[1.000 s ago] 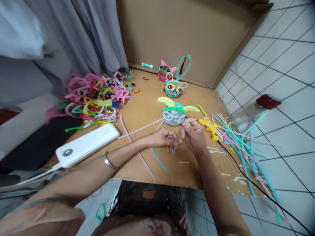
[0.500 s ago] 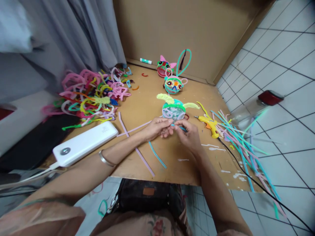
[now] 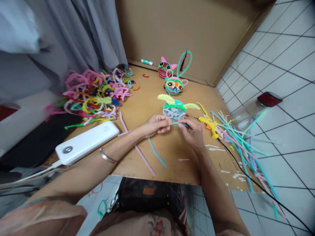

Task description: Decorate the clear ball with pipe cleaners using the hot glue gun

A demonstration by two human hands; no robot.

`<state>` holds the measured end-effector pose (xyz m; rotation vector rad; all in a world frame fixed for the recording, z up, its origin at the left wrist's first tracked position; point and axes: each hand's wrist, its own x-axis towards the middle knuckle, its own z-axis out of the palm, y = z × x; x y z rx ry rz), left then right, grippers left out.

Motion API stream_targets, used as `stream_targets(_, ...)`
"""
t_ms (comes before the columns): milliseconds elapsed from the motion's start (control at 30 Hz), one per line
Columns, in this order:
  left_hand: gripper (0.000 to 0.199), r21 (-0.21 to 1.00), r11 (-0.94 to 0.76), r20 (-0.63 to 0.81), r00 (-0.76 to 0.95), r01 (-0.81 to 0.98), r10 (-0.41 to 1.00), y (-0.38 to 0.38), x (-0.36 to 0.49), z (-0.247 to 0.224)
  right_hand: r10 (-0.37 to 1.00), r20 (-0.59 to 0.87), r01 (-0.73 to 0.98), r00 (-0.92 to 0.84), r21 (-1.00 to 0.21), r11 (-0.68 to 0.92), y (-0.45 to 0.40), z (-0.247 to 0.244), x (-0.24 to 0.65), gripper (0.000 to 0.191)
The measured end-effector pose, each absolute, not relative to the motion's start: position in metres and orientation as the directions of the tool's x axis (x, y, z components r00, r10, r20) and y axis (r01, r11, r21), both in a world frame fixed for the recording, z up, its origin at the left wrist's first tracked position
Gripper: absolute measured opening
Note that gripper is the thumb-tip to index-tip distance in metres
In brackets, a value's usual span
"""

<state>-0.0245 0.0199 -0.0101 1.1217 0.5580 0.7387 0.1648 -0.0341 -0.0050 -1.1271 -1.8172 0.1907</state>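
A short blue pipe cleaner (image 3: pixel 174 123) runs between my two hands above the table. My left hand (image 3: pixel 158 125) pinches one end, its fingers curled. My right hand (image 3: pixel 191 131) pinches the other end between thumb and forefinger; part of the piece is hidden there. Right behind my hands stands a clear ball ornament (image 3: pixel 174 113) with a green band, lilac loops and fuzzy yellow horn-like pieces. Under and beside my left forearm lie a lilac pipe cleaner (image 3: pixel 145 160) and a longer blue strip (image 3: pixel 157 153).
Two finished-looking ball faces (image 3: pixel 173 87) sit farther back. A yellow glue gun (image 3: pixel 209 126) lies right, beside loose pipe cleaners (image 3: pixel 242 144) overhanging the edge. To the left are a white power bank (image 3: pixel 86 144) and a colourful pile (image 3: pixel 95 95). A clear bottle (image 3: pixel 251 109) stands right.
My hands have drawn slightly apart, showing more of the blue pipe cleaner between them. My right hand has shifted a little to the right.
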Motion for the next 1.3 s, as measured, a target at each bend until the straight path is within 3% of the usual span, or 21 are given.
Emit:
stream_targets(200, 0.035, 0.919, 0.154, 0.053, 0.501, -0.363, 0.864, 0.029, -0.030, -0.004, 0.676, 0.733, 0.749, 0.076, -0.489, 0.447, -0.028, -0.004, 0.180, 0.016)
stream_targets(433, 0.027, 0.927, 0.098, 0.047, 0.372, -0.362, 0.927, 0.041, -0.033, -0.006, 0.567, 0.822, 0.881, 0.055, -0.307, 0.361, -0.022, -0.013, 0.185, 0.017)
stream_targets(900, 0.027, 0.978, -0.114, 0.144, 0.178, -0.173, 0.973, 0.051, -0.028, -0.027, 0.620, 0.772, 0.784, 0.141, -0.470, 0.406, -0.001, -0.030, 0.186, 0.020)
stream_targets(1300, 0.020, 0.972, -0.147, 0.178, 0.167, -0.182, 0.970, 0.052, -0.028, -0.030, 0.584, 0.794, 0.785, 0.169, -0.467, 0.407, 0.010, -0.034, 0.181, 0.018)
